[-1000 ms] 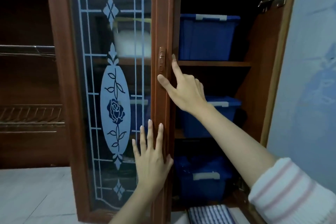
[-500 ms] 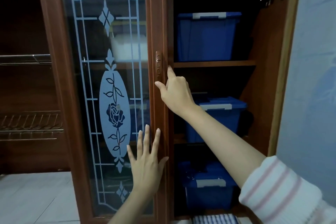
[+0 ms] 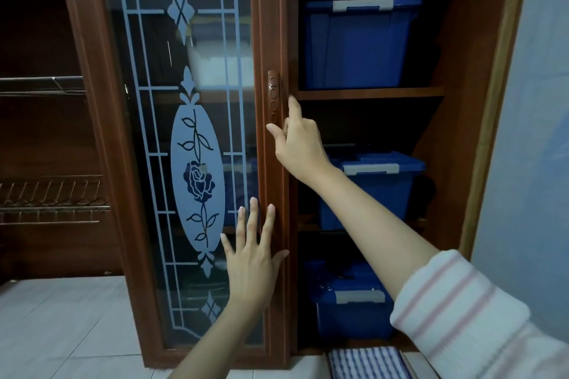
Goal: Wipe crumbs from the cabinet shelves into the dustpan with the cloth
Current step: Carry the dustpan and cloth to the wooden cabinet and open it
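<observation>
Now left hand (image 3: 251, 258) rests on door (image 3: 197, 77), right hand (image 3: 300, 144) at handle (image 3: 273, 92).

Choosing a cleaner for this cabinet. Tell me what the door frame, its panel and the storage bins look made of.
Door frame: reddish-brown wood or wood-look laminate, semi-gloss, with faint grain streaks.
Panel: glass, see-through with a frosted rose pattern; shapes show behind it.
Storage bins: blue moulded plastic, smooth and slightly shiny, with grey clip handles.

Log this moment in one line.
left hand flat on glass door | right hand by door handle | striped cloth below, untouched
</observation>
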Demonstrator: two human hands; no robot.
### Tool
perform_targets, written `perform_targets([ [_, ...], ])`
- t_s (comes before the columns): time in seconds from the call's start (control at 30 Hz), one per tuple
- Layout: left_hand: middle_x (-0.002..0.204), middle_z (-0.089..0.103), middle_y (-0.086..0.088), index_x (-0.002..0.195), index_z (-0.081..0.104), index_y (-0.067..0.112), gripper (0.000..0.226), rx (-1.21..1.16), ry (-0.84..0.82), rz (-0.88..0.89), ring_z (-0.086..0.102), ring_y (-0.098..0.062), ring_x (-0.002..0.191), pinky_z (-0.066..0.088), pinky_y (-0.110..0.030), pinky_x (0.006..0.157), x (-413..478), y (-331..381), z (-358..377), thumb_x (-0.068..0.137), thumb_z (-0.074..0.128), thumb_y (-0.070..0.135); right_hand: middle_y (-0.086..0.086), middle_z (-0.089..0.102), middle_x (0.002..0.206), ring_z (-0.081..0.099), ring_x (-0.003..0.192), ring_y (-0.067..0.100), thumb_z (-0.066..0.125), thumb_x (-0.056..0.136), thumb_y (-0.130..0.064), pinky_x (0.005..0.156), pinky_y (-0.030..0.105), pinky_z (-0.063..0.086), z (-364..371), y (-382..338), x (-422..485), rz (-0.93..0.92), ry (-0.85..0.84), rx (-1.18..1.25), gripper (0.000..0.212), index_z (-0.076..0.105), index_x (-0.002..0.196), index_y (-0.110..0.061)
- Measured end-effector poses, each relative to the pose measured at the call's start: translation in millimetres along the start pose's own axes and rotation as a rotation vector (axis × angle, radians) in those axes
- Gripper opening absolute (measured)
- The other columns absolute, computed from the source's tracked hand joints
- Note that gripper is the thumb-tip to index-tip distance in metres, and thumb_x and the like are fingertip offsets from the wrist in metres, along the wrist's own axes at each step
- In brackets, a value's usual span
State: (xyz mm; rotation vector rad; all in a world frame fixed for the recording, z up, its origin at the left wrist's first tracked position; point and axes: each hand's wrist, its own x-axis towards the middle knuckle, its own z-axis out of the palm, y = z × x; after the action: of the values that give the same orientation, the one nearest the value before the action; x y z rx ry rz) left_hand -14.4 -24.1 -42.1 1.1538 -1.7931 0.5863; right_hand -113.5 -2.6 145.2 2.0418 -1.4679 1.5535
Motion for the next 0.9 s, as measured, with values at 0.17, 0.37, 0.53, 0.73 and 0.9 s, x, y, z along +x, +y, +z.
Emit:
perform_targets([
  [0.17, 0.148, 0.030, -0.015, 0.141, 0.033, 0.017, 0.102, -0.009, -0.077, 0.011, 0.035, -0.036, 0.134, 0.041, -0.063, 0.092, -5.3, 2.2, -17.9, 0.057, 0.086, 0.039, -0.005, 0.055, 0.072, 0.057, 0.060, 0.004, 0.051, 0.096, -0.016, 0.082, 0.036, 0.056, -12.0, -13.0, -16.8, 0.108, -0.044, 0.161, 0.066, 0.014, 0.149, -0.007],
  [0.37, 0.138, 0.040, -0.010, 0.139, 0.038, 0.010, 0.063, -0.447, -0.251, 0.047, 0.051, -0.024, 0.115, 0.051, -0.028, 0.082, -43.1, 10.5, -37.3, 0.082, 0.065, 0.013, -0.001, 0.059, 0.069, 0.056, 0.055, 0.004, 0.054, 0.094, -0.011, 0.085, 0.038, 0.053, -22.2, 24.1, -95.7, 0.322, 0.031, 0.176, 0.063, 0.022, 0.148, -0.015],
  [0.53, 0.098, 0.063, 0.000, 0.125, 0.052, 0.010, 0.035, -0.687, -0.737, -0.224, 0.060, -0.015, 0.084, 0.048, -0.026, 0.075, -104.1, 29.7, -25.4, 0.090, 0.054, 0.015, -0.002, 0.053, 0.063, 0.061, 0.064, 0.020, 0.055, 0.092, -0.012, 0.072, 0.041, 0.054, -19.8, 90.6, -200.5, 0.696, -0.050, -0.087, 0.028, 0.054, 0.120, -0.007],
  [0.73, 0.092, 0.070, -0.017, 0.095, 0.066, 0.005, 0.018, -0.650, -1.084, -0.491, 0.066, -0.033, 0.084, 0.055, -0.037, 0.074, -146.3, 39.5, 16.5, 0.087, 0.054, 0.017, 0.014, 0.068, 0.095, 0.063, 0.089, 0.028, 0.051, 0.090, -0.011, 0.075, 0.030, 0.050, -22.1, 128.4, -284.7, 1.015, -0.266, -0.301, 0.019, 0.067, 0.088, -0.002],
  [0.9, 0.104, 0.068, -0.021, 0.118, 0.056, 0.004, 0.032, -0.611, -1.219, -0.530, 0.064, -0.034, 0.099, 0.052, -0.035, 0.083, -176.8, 54.2, 43.0, 0.095, 0.046, 0.023, 0.015, 0.060, 0.114, 0.059, 0.103, 0.030, 0.049, 0.090, -0.018, 0.075, 0.030, 0.047, -16.2, 151.3, -323.5, 1.154, -0.441, -0.508, 0.026, 0.061, 0.108, -0.003],
])
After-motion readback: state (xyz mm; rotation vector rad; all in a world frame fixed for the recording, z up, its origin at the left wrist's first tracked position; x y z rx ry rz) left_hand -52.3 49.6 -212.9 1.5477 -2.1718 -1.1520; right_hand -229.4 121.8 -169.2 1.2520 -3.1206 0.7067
